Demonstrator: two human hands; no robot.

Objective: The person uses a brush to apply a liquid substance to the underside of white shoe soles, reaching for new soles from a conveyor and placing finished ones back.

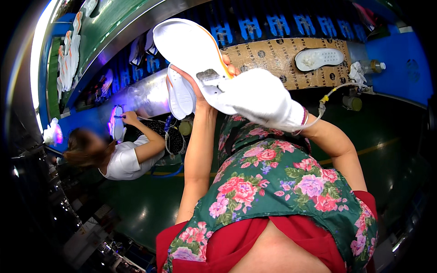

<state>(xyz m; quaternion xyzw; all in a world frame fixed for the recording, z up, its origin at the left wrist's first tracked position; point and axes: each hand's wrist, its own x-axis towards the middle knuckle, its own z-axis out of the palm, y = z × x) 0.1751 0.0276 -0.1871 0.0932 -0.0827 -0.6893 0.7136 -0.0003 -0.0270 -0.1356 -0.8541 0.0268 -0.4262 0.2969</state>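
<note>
My bare left hand [200, 93] grips a large white shoe sole [184, 43] with an orange line along its edge. Its fingers show past the sole's right side. A second white sole [180, 93] hangs beside the thumb, partly behind the first. In a white glove, my right hand [264, 98] is bent over the lower end of the large sole. Its fingers are closed and partly smeared, and what they hold is hidden. A dark patch [207, 75] shows on the sole just ahead of the glove. A thin clear tube [322, 108] with yellow fittings runs to my right wrist.
Brown printed cardboard [268, 57] lies on the bench, bearing a white sole [318, 59]. Beyond it stands a row of blue holders [277, 26]. A clear bottle [373, 66] is at right. At left, a co-worker [129, 157] handles another sole; more soles [69, 57] line a shelf.
</note>
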